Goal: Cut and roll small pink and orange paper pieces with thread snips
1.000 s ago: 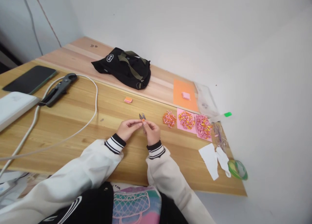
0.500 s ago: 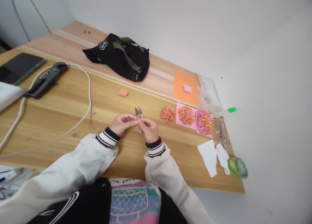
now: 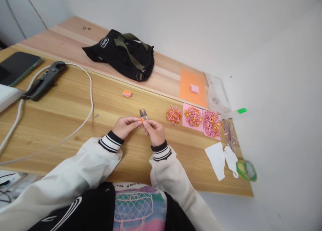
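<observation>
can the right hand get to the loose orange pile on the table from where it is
Probably yes. The right hand sits just left of the orange pile, with only bare table between them. It is pinching a small orange piece together with the left hand, with snips at its fingers, so it is not free.

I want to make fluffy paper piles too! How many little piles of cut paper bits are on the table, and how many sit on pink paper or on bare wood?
Heaps of pink-and-orange cut paper bits on pink paper squares: 2
Heap of cut paper bits on the bare wooden table: 1
Total: 3
</observation>
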A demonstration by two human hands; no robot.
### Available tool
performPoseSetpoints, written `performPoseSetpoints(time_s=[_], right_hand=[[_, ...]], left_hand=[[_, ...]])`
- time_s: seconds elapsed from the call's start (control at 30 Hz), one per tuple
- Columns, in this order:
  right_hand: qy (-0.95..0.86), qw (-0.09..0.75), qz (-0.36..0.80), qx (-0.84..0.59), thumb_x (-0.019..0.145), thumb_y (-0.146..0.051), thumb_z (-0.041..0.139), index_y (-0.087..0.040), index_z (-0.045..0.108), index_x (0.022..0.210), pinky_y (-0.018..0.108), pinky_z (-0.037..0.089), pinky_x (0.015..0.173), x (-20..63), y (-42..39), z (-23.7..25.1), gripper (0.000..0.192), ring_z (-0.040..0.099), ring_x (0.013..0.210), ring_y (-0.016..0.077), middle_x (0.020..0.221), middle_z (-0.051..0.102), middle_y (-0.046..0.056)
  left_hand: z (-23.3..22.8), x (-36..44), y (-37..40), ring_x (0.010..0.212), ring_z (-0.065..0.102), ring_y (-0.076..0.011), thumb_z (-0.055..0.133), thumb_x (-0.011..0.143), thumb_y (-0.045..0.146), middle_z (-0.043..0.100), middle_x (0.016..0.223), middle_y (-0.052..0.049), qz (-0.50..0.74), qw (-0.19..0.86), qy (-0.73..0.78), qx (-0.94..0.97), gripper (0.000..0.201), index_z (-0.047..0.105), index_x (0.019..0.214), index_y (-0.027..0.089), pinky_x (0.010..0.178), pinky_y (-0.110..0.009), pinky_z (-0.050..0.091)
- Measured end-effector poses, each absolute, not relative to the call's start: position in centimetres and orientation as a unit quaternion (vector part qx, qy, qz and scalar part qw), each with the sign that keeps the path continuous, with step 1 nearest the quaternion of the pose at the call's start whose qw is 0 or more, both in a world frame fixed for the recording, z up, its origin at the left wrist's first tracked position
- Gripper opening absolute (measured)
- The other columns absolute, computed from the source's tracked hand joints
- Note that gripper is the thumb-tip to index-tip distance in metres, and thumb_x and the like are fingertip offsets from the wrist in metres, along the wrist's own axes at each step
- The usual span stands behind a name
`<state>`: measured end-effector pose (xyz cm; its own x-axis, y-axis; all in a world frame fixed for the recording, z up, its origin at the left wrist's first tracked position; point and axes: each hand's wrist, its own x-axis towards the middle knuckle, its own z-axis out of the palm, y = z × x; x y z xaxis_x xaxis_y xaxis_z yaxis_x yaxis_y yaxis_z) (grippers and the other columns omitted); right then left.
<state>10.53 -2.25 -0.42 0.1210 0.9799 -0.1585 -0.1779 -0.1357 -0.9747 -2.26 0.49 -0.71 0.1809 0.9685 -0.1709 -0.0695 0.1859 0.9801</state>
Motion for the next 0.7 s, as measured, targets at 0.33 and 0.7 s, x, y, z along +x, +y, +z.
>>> performPoseSetpoints(time_s=[0.33, 0.7], right_hand=[[-0.369, 0.542, 0.520, -0.547, 0.061, -0.040, 0.065, -0.014, 0.063, 0.069, 0.021, 0.031, 0.037, 10.34, -2.30, -0.30, 0.028, 0.038, 0.037, 0.0054, 0.048, 0.052, -0.004], [-0.396, 0.545, 0.483, -0.559, 0.065, -0.034, 0.062, -0.013, 0.064, 0.070, 0.020, 0.031, 0.038, 10.20, -2.34, -0.30, 0.022, 0.039, 0.039, 0.0057, 0.048, 0.052, -0.003]], left_hand=[[-0.42, -2.00, 0.22, 0.057, 0.061, -0.0146, 0.072, 0.052, 0.042, 0.069, 0.062, -0.005, 0.438, 0.567, 0.493, 0.494, 0.034, 0.070, 0.068, 0.013, 0.064, -0.028, 0.051], [-0.72, -1.80, 0.15, 0.052, 0.058, -0.0115, 0.073, 0.052, 0.038, 0.068, 0.056, -0.003, 0.467, 0.552, 0.515, 0.461, 0.029, 0.070, 0.066, 0.013, 0.059, -0.024, 0.049]])
